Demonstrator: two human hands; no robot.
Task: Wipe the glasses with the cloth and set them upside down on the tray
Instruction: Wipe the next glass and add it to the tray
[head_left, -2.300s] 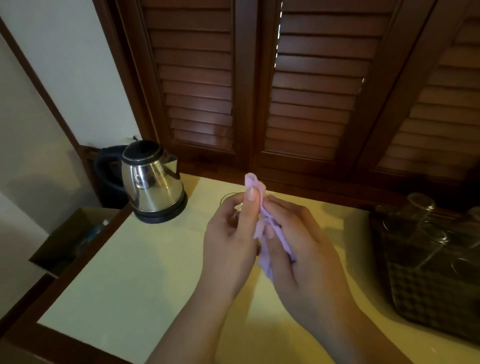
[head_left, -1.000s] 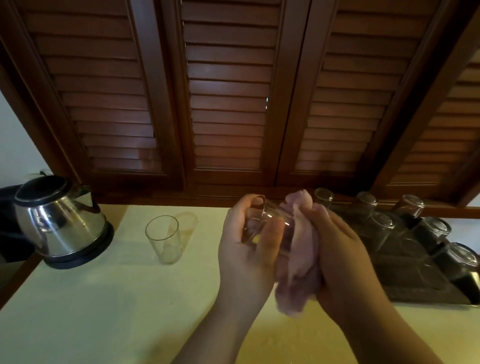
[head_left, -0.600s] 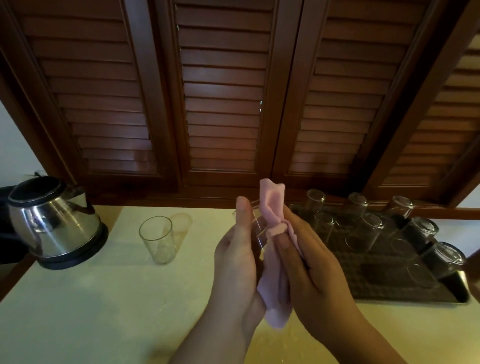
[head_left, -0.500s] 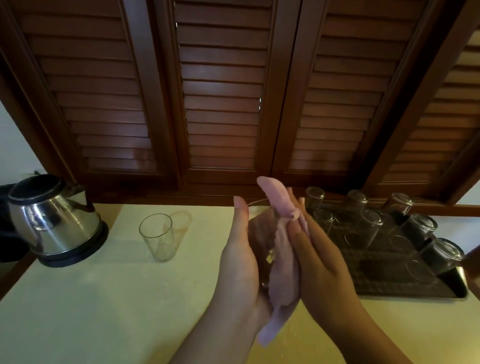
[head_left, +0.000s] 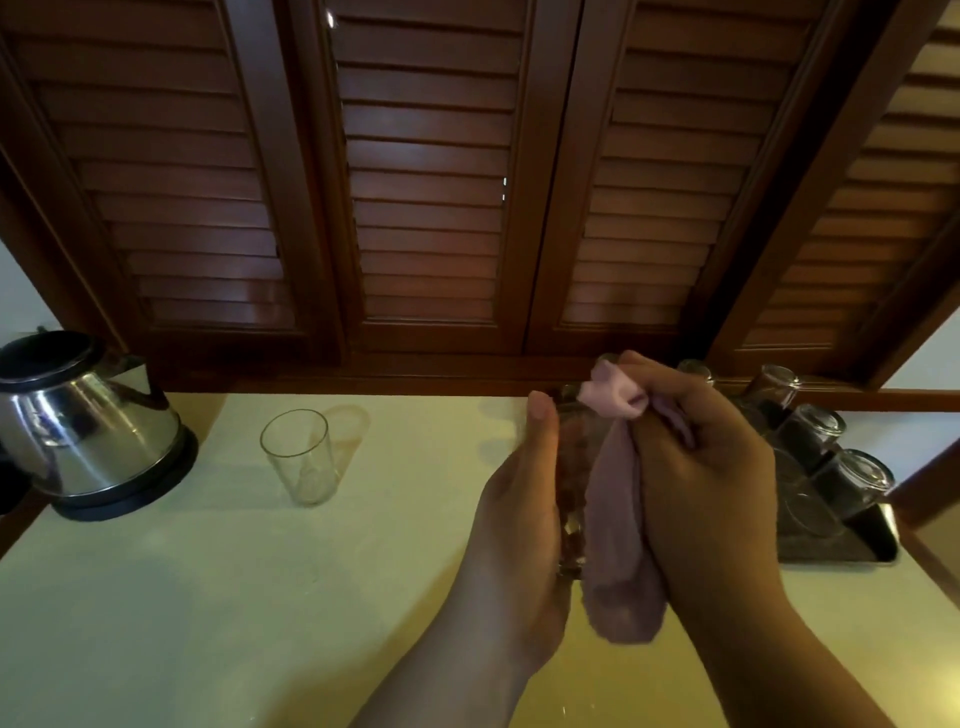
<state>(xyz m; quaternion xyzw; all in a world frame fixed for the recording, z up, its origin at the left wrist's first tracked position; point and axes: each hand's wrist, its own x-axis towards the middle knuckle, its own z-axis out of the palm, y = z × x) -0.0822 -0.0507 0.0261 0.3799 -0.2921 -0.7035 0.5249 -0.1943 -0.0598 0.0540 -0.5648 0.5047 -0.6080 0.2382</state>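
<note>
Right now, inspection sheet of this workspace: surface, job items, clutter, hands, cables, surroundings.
Surface: pale countertop, dark wood edging.
Job's things: held glass being wiped with pink cloth; upright glass on the counter; upside-down glasses on tray.
Clutter: steel kettle, far left.
Hands: left hand grips the held glass; right hand grips the cloth.
Cables: nothing seen.
Surroundings: wooden louvred shutters behind.
</note>
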